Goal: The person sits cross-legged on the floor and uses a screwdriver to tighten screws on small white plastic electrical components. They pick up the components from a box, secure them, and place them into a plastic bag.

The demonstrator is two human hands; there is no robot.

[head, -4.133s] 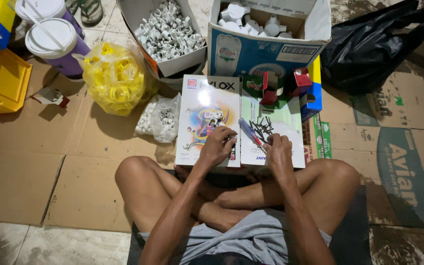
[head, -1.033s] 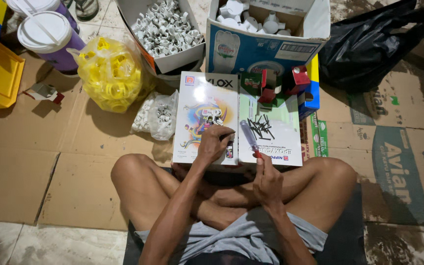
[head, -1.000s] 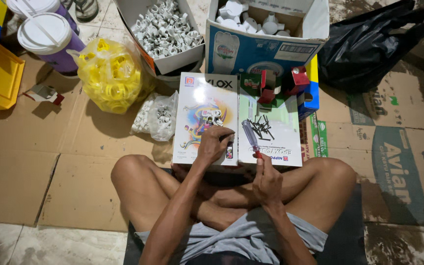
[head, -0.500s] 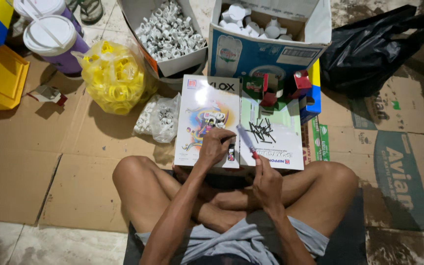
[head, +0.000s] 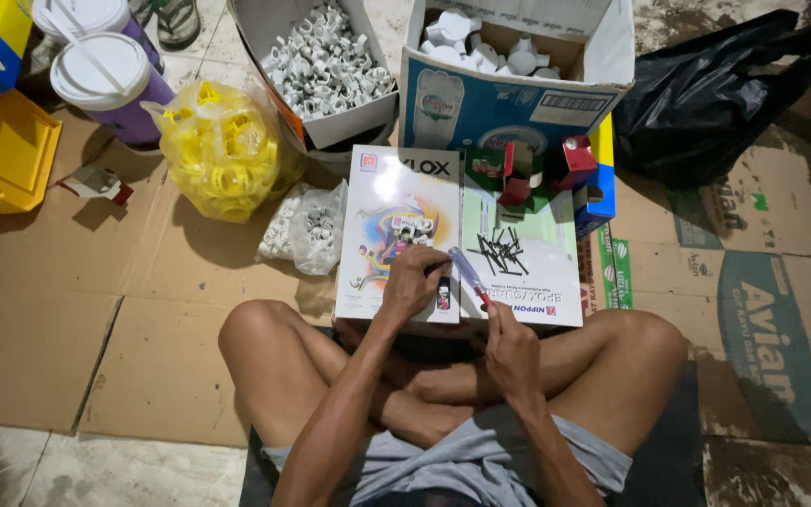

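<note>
I sit cross-legged with a glossy open booklet (head: pixel 396 202) lying across my shins as a work surface. My left hand (head: pixel 413 282) rests on its colourful left page, fingers curled on a small white piece that is mostly hidden. My right hand (head: pixel 511 345) is at the booklet's near edge, gripping the red end of a slim tool with a clear bluish shaft (head: pixel 466 270) that points up the page. A loose pile of dark nails (head: pixel 499 252) lies on the white right page, just beyond the tool's tip.
Beyond the booklet stand small red and green cartons (head: pixel 523 174), a box of white clips (head: pixel 326 66) and a blue-and-white box of white fittings (head: pixel 509 89). Left are a yellow bag of rings (head: pixel 222 155), a clear bag of clips (head: pixel 307 225), purple cups (head: pixel 110 84) and a yellow tray (head: pixel 7 155). A black bag (head: pixel 706 94) lies right.
My right hand has drawn back from the page by the nails to the booklet's near edge, with the tool in it. My left hand has stayed on the left page.
</note>
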